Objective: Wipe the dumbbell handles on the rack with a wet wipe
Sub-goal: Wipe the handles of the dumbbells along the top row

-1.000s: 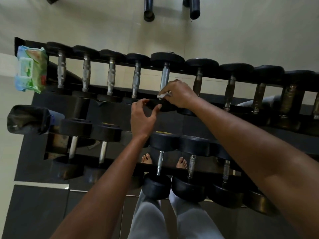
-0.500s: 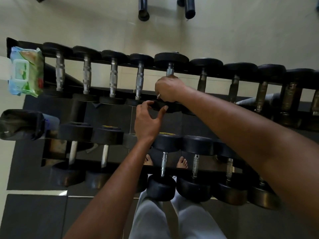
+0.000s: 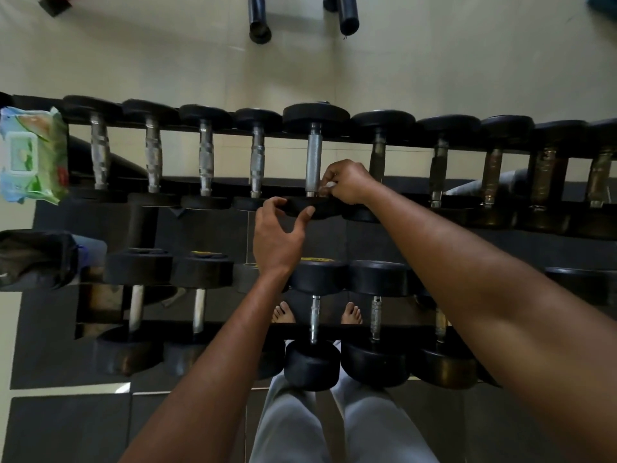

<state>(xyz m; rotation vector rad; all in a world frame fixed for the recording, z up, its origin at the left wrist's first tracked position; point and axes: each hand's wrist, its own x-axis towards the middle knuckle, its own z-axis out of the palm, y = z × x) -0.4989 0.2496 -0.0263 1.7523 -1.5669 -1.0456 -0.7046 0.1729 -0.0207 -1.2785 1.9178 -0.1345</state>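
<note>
The upper shelf of the rack (image 3: pixel 334 137) carries ten dumbbells, counting from the one at the left (image 3: pixel 99 152) to the one cut by the right edge (image 3: pixel 599 175). On the lower shelf five dumbbell handles show, the first at the left (image 3: pixel 136 307); more may be hidden behind the arms. One pack of wet wipes (image 3: pixel 31 155) sits at the rack's left end. Two hands show, left hand (image 3: pixel 275 237) and right hand (image 3: pixel 347 182), one small wipe (image 3: pixel 329 186), and two bare feet (image 3: pixel 351 314).
</note>
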